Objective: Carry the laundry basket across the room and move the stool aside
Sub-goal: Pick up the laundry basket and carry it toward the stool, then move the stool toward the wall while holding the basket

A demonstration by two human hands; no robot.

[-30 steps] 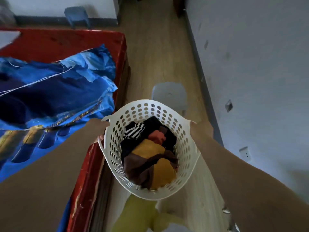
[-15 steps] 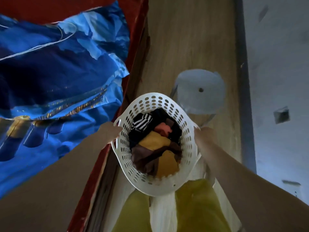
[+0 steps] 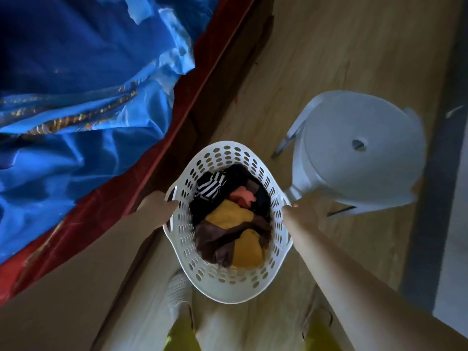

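A white perforated laundry basket (image 3: 222,279) hangs in front of me, filled with yellow, brown, pink and striped clothes (image 3: 234,219). My left hand (image 3: 158,205) is closed on its left handle and my right hand (image 3: 304,209) grips its right handle. A pale round plastic stool (image 3: 354,148) with a hole in its seat stands on the wooden floor just right of the basket, close to my right hand.
A bed with a red sheet (image 3: 141,178) and a rumpled blue cover (image 3: 76,97) fills the left side. A grey wall (image 3: 453,224) with a dark skirting runs along the right. My feet in light shoes (image 3: 178,297) stand on the narrow floor strip.
I have walked forward along the bed with the basket. The stool, earlier ahead and partly behind the basket, now sits much closer, at the basket's right side. My view tilts further down.
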